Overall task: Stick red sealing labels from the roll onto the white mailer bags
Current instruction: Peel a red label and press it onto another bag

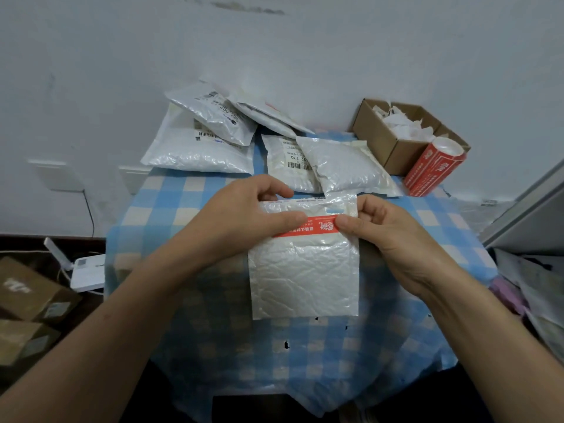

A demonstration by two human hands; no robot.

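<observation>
Now the left hand point(244, 218) and right hand point(393, 236) each pinch the top of the white crinkled plastic mailer bag point(305, 279), thumbs pressing the red rectangular sealing label point(320, 227) across its flap, on the blue checked tablecloth point(171, 215).

The light is dim, cool and even, and it gives the wall point(305, 56) a bluish cast. Soft glare glints off the crinkled mailer bag point(305, 279) at centre and the piled bags point(195, 154) toward 11 o'clock. Shadows are faint, and the darkest patches sit at 6 and 7 o'clock. Wide-angle distortion bends the edges, tilting the shelf point(525, 215) at 3 o'clock. The cardboard boxes point(27, 300) at 8 o'clock look soft and blurred.
</observation>
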